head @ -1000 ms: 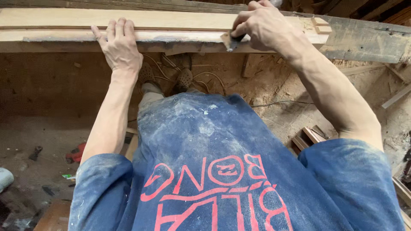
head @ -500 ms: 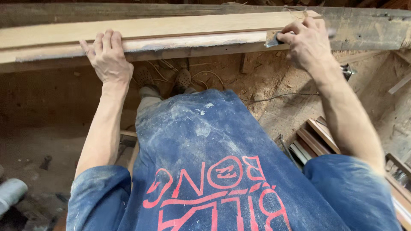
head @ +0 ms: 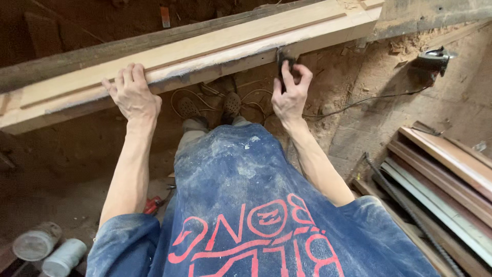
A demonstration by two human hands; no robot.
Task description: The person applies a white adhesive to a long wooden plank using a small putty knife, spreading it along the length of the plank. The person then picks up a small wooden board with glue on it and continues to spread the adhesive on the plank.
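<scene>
A long pale wooden beam [head: 215, 43] with a groove along its top lies across the view, its near face smeared with light filler. My left hand [head: 132, 95] rests flat on the beam's near edge, fingers over the top. My right hand [head: 290, 92] grips a small dark scraper [head: 283, 60] and presses its blade against the beam's near face, right of the middle. My dusty blue shirt fills the lower middle, and my two shoes [head: 210, 106] show on the floor under the beam.
A dark power tool [head: 431, 57] with a trailing cable lies on the sawdust floor at the right. Stacked wooden mouldings [head: 446, 169] lean at the lower right. Two pale cans [head: 48, 249] and a red tool [head: 154, 204] lie at the lower left.
My right hand has slid the scraper from the beam's right end leftward, toward the middle. The view has tilted, and my left hand keeps its hold on the beam's edge.
</scene>
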